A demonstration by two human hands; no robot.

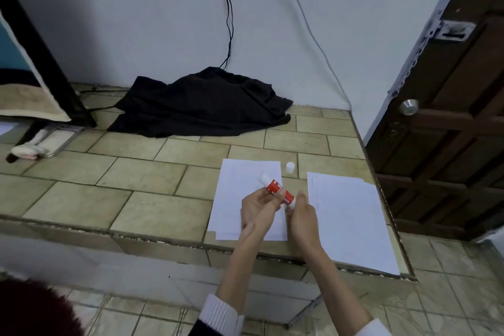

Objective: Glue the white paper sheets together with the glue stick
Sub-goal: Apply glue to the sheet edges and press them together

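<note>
Two white paper sheets lie on the tiled counter: the left sheet [240,188] under my hands and the right sheet [351,215] near the counter's right edge. I hold a red-and-white glue stick [275,188] tilted above the left sheet. My left hand [259,207] grips its red body. My right hand [301,213] pinches its lower white end. The upper white end points away to the left. The white cap [290,167] stands upright on the counter between the sheets' far corners.
A black cloth [207,103] is heaped against the wall at the back, with cables hanging above it. A dark frame [46,63] leans at far left. A brown door [450,117] stands just past the counter's right edge [381,194].
</note>
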